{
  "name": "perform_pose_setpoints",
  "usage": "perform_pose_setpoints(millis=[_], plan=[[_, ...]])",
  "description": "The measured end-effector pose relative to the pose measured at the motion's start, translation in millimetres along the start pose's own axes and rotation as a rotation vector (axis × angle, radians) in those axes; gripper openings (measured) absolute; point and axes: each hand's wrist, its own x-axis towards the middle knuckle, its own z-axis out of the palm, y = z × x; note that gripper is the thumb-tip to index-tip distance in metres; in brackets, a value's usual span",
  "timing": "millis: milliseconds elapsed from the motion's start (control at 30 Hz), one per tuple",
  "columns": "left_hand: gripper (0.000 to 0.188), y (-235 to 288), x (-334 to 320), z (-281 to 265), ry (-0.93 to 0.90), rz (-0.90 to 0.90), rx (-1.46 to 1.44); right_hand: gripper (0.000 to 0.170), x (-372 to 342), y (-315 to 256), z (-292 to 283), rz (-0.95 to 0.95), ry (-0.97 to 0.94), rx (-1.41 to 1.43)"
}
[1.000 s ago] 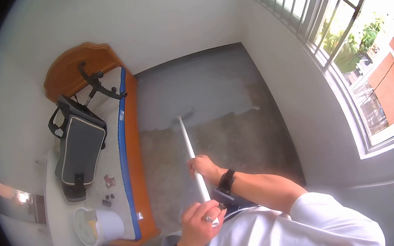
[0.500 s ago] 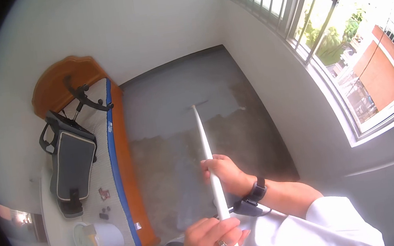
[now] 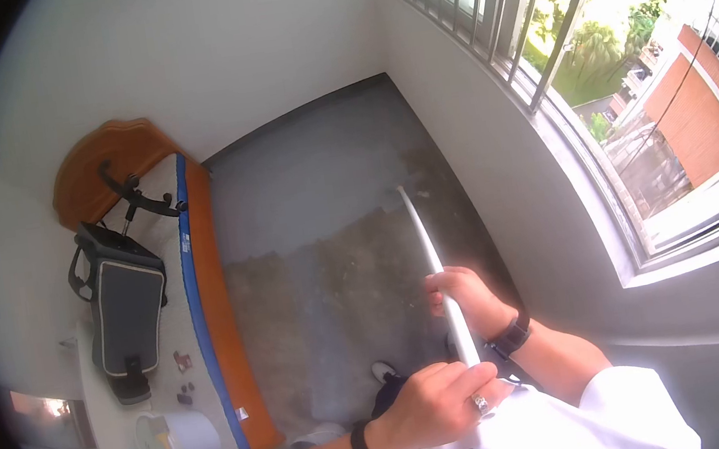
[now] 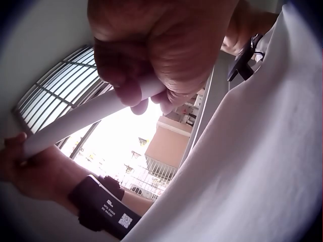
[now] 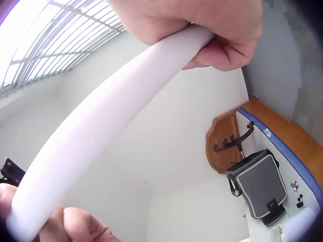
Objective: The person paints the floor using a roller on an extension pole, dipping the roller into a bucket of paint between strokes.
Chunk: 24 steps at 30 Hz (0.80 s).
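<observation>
Left hand (image 3: 440, 405): grips pole (image 3: 427, 244)
Right hand (image 3: 471, 299): clasps it toward twelve o'clock
Floor (image 3: 296, 296): seemingly mid-coating; next stroke likely calls for overlap toward six

At the left side of the room, a wooden bed frame (image 3: 249, 384) with a curved headboard (image 3: 100, 150) at its far end. On the frame, a pale mattress (image 3: 182, 325) with a blue border (image 3: 200, 309). Laid down on this mattress, a grey and black office chair (image 3: 131, 318), with its wheeled base (image 3: 133, 195) toward the headboard. Near the chair, a small reddish-brown item (image 3: 182, 361), not possible to identify, and close to it little dark objects (image 3: 184, 398). At the right, a window (image 3: 585, 195) with metal bars (image 3: 567, 25); outside, green trees (image 3: 601, 56) and an orange-brown flat surface (image 3: 691, 122).
</observation>
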Motion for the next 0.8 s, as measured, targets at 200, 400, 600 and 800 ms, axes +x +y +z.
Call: perform_pose_setpoints(millis=[200,400,600,800], plan=[[0.016,-9.8,37.7,76.3,-0.09,-0.042,-0.126,0.006,0.7,-20.4,-90.8,0.065,0.024,0.053],[0.015,5.8,31.4,102.7,-0.343,0.052,-0.115,0.007,-82.5,-20.2,-114.8,0.125,0.033,0.063],[0.018,11.5,8.8,97.7,-0.295,-0.007,-0.35,0.026,-170.6,25.9,-117.6,0.223,0.045,0.148],[0.019,1.4,-69.2,77.7,-0.275,-0.117,-0.283,0.039,-202.9,108.7,-127.4,0.233,0.222,-0.26]])
